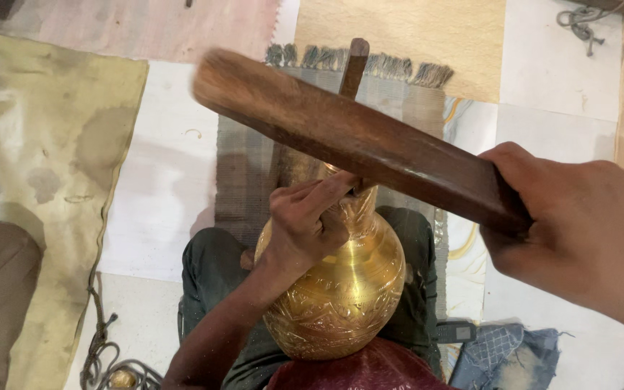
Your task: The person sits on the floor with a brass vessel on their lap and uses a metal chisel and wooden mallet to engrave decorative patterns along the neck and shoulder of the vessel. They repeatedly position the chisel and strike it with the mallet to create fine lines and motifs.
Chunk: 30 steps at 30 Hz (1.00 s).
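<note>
Overhead, right hand grip clenched on wooden bat; left hand grip grasping brass vase neck.

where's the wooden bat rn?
Head view: the long brown wooden bat runs diagonally across upper centre, gripped by the right hand, above the engraved brass vase the left hand touches.

No packages, labels or signs show. The one possible screen is a small dark grey device with a pale rectangular window, on the floor at lower right, blurred.
</note>
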Each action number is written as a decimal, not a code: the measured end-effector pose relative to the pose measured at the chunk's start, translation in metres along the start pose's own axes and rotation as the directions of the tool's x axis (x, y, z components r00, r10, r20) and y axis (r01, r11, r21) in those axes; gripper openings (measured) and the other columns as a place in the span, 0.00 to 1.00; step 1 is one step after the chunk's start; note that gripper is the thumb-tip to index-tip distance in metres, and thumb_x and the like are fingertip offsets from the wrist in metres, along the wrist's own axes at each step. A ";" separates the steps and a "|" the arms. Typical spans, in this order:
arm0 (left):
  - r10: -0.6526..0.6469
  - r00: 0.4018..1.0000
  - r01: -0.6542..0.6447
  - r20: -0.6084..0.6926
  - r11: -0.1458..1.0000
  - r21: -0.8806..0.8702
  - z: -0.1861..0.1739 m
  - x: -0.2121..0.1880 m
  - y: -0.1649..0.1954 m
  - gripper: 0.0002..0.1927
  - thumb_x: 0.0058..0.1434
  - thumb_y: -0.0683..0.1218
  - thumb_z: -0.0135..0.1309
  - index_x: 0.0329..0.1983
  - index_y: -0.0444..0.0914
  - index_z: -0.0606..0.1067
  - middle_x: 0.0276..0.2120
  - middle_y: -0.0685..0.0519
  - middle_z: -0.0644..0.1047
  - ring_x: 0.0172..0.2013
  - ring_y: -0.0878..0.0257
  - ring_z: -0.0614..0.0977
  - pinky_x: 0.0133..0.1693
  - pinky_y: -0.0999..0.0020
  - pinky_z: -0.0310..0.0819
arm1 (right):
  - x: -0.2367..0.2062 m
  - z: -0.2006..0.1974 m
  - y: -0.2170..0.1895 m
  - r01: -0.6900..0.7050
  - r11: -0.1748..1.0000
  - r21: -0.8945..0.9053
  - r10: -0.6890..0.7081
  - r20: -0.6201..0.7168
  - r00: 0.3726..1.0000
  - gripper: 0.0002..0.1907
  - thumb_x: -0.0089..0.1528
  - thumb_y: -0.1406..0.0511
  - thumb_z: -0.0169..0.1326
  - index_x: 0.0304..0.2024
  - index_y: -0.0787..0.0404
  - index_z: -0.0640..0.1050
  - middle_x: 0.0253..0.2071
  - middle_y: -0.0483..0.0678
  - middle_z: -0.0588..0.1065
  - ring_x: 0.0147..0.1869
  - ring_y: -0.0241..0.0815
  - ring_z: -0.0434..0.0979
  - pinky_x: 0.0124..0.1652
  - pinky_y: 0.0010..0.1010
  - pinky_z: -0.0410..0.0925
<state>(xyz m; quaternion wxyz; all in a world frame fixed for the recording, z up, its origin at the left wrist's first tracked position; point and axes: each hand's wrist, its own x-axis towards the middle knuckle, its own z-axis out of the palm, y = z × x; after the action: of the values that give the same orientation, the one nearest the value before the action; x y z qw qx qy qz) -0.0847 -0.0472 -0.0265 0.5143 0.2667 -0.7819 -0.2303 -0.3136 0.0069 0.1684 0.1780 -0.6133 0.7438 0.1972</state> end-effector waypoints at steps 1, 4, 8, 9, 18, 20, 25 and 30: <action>0.017 1.000 -0.017 -0.016 1.000 0.000 0.000 0.000 0.000 0.31 0.57 0.31 0.44 0.66 0.37 0.71 0.46 0.47 0.84 0.40 0.59 0.89 0.40 0.70 0.89 | 0.001 -0.001 0.000 0.035 0.996 0.083 -0.030 -0.051 0.998 0.29 0.51 0.58 0.64 0.54 0.50 0.74 0.21 0.43 0.75 0.22 0.39 0.79 0.27 0.33 0.73; -0.057 0.998 0.057 -0.012 0.998 -0.011 -0.002 -0.001 0.000 0.30 0.56 0.32 0.47 0.63 0.39 0.74 0.37 0.52 0.85 0.30 0.65 0.87 0.32 0.72 0.85 | 0.000 -0.001 -0.005 0.102 0.984 0.145 -0.089 -0.091 0.992 0.23 0.52 0.57 0.62 0.49 0.52 0.74 0.20 0.44 0.75 0.21 0.40 0.78 0.26 0.33 0.71; -0.082 0.996 0.082 0.042 0.996 -0.020 -0.003 -0.002 -0.003 0.30 0.52 0.33 0.49 0.60 0.36 0.75 0.31 0.51 0.84 0.23 0.65 0.83 0.29 0.70 0.82 | -0.002 -0.004 -0.014 0.097 0.993 0.065 -0.084 -0.182 0.980 0.20 0.55 0.59 0.64 0.46 0.54 0.73 0.22 0.47 0.77 0.25 0.40 0.80 0.28 0.32 0.73; -0.055 0.998 0.055 0.023 0.998 -0.029 -0.003 -0.003 -0.004 0.30 0.52 0.33 0.48 0.61 0.35 0.74 0.35 0.49 0.84 0.26 0.65 0.84 0.30 0.70 0.83 | -0.001 -0.007 -0.013 0.084 0.995 0.061 -0.072 -0.169 0.983 0.20 0.55 0.59 0.64 0.46 0.54 0.73 0.23 0.47 0.78 0.25 0.40 0.80 0.29 0.32 0.74; -0.041 0.999 0.040 -0.029 0.999 -0.031 0.003 -0.002 -0.008 0.29 0.55 0.31 0.44 0.60 0.38 0.75 0.35 0.51 0.85 0.31 0.63 0.88 0.34 0.70 0.87 | 0.001 0.008 0.002 0.002 0.980 0.199 0.010 -0.059 0.998 0.23 0.53 0.61 0.67 0.49 0.52 0.74 0.23 0.47 0.78 0.26 0.42 0.82 0.32 0.34 0.74; -0.053 0.998 0.053 -0.013 0.998 -0.024 0.000 -0.003 -0.006 0.29 0.52 0.32 0.44 0.59 0.37 0.75 0.34 0.52 0.84 0.30 0.63 0.87 0.35 0.68 0.87 | 0.001 0.008 0.001 -0.040 0.995 0.089 0.044 -0.048 0.998 0.24 0.53 0.61 0.66 0.51 0.51 0.74 0.24 0.46 0.79 0.27 0.41 0.82 0.32 0.32 0.76; -0.068 0.998 0.068 0.013 0.998 -0.011 -0.001 0.000 -0.004 0.27 0.53 0.33 0.46 0.57 0.37 0.76 0.35 0.53 0.85 0.32 0.63 0.89 0.38 0.68 0.87 | 0.001 -0.011 -0.018 0.104 0.994 -0.009 -0.104 -0.221 0.970 0.20 0.53 0.61 0.65 0.45 0.56 0.74 0.24 0.49 0.78 0.28 0.44 0.82 0.31 0.33 0.74; -0.048 0.998 0.046 -0.030 0.998 -0.051 -0.002 0.004 -0.001 0.27 0.57 0.31 0.43 0.60 0.36 0.74 0.45 0.49 0.85 0.41 0.59 0.90 0.42 0.68 0.89 | -0.001 -0.025 -0.027 -0.032 0.994 0.104 0.040 -0.070 0.997 0.23 0.54 0.61 0.68 0.48 0.53 0.74 0.21 0.48 0.77 0.24 0.42 0.82 0.29 0.33 0.74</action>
<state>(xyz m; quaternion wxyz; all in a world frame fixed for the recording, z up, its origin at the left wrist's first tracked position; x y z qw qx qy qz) -0.0840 -0.0504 -0.0236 0.5273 0.2755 -0.7613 -0.2579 -0.2879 -0.0097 0.1889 0.1787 -0.5966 0.7699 0.1396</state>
